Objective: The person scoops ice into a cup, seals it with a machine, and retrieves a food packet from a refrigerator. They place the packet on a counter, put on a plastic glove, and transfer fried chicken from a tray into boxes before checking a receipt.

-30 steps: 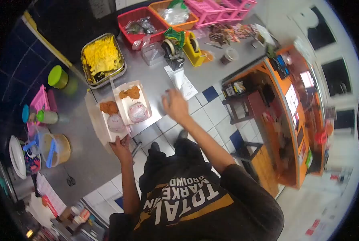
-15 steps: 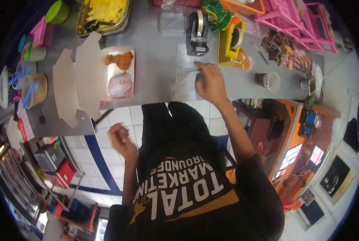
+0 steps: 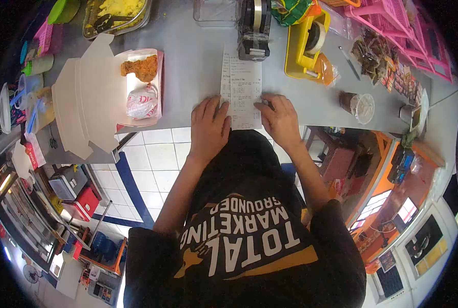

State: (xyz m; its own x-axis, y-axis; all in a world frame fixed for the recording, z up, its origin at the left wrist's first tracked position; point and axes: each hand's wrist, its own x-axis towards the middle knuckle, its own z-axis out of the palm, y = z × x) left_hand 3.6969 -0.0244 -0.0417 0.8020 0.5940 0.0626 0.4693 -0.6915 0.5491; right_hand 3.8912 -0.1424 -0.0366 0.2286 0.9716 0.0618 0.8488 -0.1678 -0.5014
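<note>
A long printed receipt (image 3: 246,90) lies flat on the metal table in front of me, overlapping a second paper slip (image 3: 226,74) on its left. My left hand (image 3: 210,123) rests at the papers' left side, fingers stretched and apart, fingertips against the edge. On the opposite side, my right hand (image 3: 279,120) has its thumb and index finger at the receipt's right edge, with the other fingers bent. To the left, an open white and pink box (image 3: 160,87) contains a piece of fried chicken (image 3: 141,68) and a round wrapped bundle (image 3: 142,101).
A black tape dispenser (image 3: 254,31) stands beyond the receipt, with a yellow tape dispenser (image 3: 295,49) to its right. Farther right is a lidded cup (image 3: 360,107). A tray of yellow food (image 3: 118,23) sits at the back left, and pink baskets (image 3: 393,31) at the back right.
My left hand has come up from below the table edge to the receipt's left side. The receipt, partly lifted and folded before, now lies flat, and my right hand has shifted to its right edge.
</note>
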